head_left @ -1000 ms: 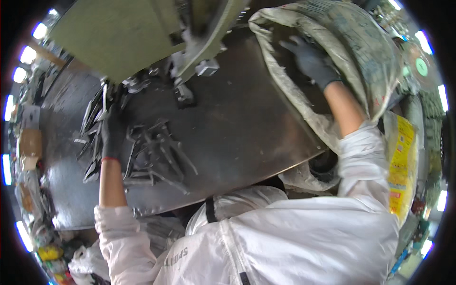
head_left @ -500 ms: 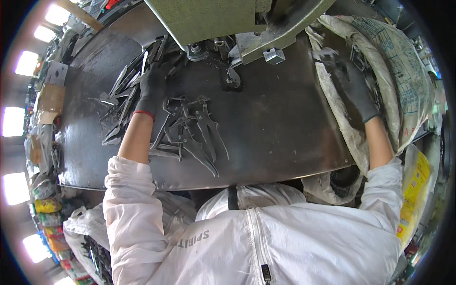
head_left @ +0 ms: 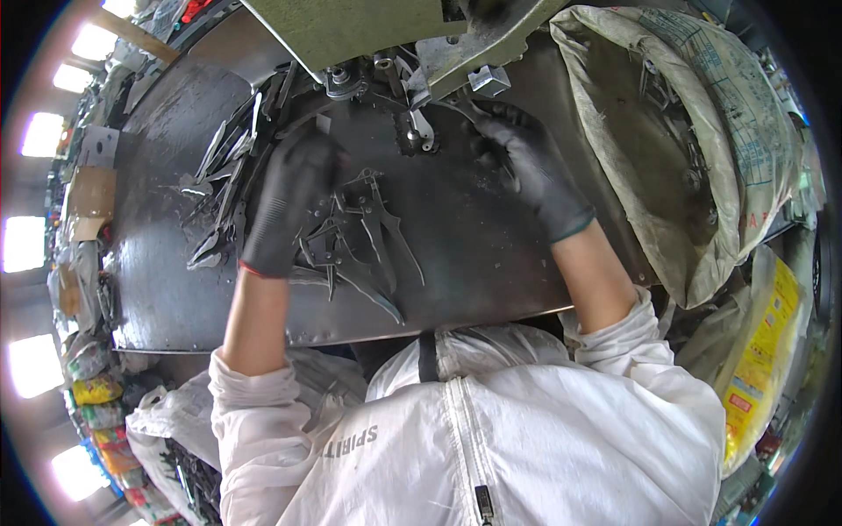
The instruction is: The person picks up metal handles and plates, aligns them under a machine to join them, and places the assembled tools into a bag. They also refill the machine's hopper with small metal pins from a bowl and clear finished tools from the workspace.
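My left hand (head_left: 294, 197), in a dark glove with a red cuff, is slightly blurred above the table. Its fingers are closed on a flat metal piece (head_left: 323, 124), mostly hidden. My right hand (head_left: 531, 167), gloved with a green cuff, is beside the front of a pale green press (head_left: 368, 31). Its fingers curl round a slim grey metal part (head_left: 463, 103) that points toward the press tooling. Below the tooling sits a small shiny metal fitting (head_left: 423, 131). Several plier-like metal tools (head_left: 373, 232) lie right of my left hand.
Loose metal handles (head_left: 230, 167) are heaped at the table's left. At right, an open woven sack (head_left: 605, 167) holds metal parts along its far side. A square metal block (head_left: 488, 81) juts from the press. A yellow-printed bag (head_left: 756, 359) hangs at lower right.
My right hand has left the sack and moved left to the press. My left hand has drawn back from the heap, toward me and slightly right. The view has shifted slightly.
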Motion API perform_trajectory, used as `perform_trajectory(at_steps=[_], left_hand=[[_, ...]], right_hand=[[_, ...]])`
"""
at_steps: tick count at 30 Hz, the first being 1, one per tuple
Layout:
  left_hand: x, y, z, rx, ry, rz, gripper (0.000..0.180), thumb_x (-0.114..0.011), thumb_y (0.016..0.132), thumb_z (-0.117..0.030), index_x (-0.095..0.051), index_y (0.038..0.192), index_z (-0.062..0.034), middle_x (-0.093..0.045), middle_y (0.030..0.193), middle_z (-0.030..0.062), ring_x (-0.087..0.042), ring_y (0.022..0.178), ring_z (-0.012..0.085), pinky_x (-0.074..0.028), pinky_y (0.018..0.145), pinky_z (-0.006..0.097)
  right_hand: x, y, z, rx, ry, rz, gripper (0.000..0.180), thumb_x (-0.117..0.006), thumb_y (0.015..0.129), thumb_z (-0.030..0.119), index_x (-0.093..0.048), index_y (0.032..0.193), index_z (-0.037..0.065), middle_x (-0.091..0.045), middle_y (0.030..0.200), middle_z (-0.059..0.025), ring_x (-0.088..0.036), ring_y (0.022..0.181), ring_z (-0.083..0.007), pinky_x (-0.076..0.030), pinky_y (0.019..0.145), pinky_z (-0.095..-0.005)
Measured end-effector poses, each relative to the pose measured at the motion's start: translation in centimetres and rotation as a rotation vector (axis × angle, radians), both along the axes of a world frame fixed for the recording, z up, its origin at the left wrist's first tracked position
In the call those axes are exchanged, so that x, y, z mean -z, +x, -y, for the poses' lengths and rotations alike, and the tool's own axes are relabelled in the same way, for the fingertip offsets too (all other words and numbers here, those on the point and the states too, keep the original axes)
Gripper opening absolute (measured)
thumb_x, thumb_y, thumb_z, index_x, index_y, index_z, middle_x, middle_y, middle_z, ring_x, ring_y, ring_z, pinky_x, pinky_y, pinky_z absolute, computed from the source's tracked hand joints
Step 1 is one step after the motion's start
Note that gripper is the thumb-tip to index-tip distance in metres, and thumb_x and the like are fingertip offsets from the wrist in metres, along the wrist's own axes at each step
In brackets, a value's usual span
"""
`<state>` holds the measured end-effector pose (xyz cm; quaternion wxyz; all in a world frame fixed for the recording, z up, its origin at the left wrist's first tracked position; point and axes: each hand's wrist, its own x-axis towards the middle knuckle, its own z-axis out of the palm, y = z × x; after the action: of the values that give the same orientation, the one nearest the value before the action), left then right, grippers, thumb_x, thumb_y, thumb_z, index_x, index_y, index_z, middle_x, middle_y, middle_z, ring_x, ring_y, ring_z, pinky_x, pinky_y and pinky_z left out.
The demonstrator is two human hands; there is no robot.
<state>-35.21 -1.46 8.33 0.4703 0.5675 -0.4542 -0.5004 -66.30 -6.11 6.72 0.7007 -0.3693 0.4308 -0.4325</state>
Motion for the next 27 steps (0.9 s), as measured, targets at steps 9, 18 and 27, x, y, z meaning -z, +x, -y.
perform_trajectory(at_steps=[9, 18, 27], left_hand=[[2.0, -6.0, 0.1, 0.120, 0.185, -0.229, 0.030, -0.056, 0.106, -0.020, -0.064, 0.125, 0.0026, -0.072, 0.102, 0.0076, -0.070, 0.084, 0.0142, -0.057, 0.073, 0.029], [5.4, -1.5, 0.2, 0.184, -0.043, 0.290, 0.026, -0.057, 0.105, -0.014, -0.067, 0.124, 0.0013, -0.074, 0.098, 0.0109, -0.072, 0.081, 0.0176, -0.058, 0.073, 0.032], [3.8, 17.8, -7.8, -0.214, 0.454, 1.570, 0.036, -0.064, 0.097, -0.040, -0.071, 0.110, -0.0064, -0.074, 0.108, 0.0222, -0.070, 0.107, 0.0437, -0.055, 0.087, 0.054]], right_hand=[[0.2, 5.0, -0.1, -0.142, -0.143, -0.190, 0.026, -0.068, 0.101, 0.016, -0.070, 0.123, 0.003, -0.074, 0.096, -0.0034, -0.064, 0.075, -0.0071, -0.054, 0.066, -0.0240], [4.1, 6.0, -0.2, -0.188, -0.296, -0.326, 0.033, -0.070, 0.102, 0.022, -0.066, 0.125, -0.001, -0.072, 0.100, -0.0043, -0.063, 0.076, -0.0066, -0.054, 0.067, -0.0254], [3.7, 5.1, -0.3, -0.144, -0.074, -0.277, 0.031, -0.067, 0.102, 0.016, -0.062, 0.128, 0.000, -0.069, 0.099, -0.0032, -0.066, 0.072, -0.0065, -0.056, 0.060, -0.0218]])
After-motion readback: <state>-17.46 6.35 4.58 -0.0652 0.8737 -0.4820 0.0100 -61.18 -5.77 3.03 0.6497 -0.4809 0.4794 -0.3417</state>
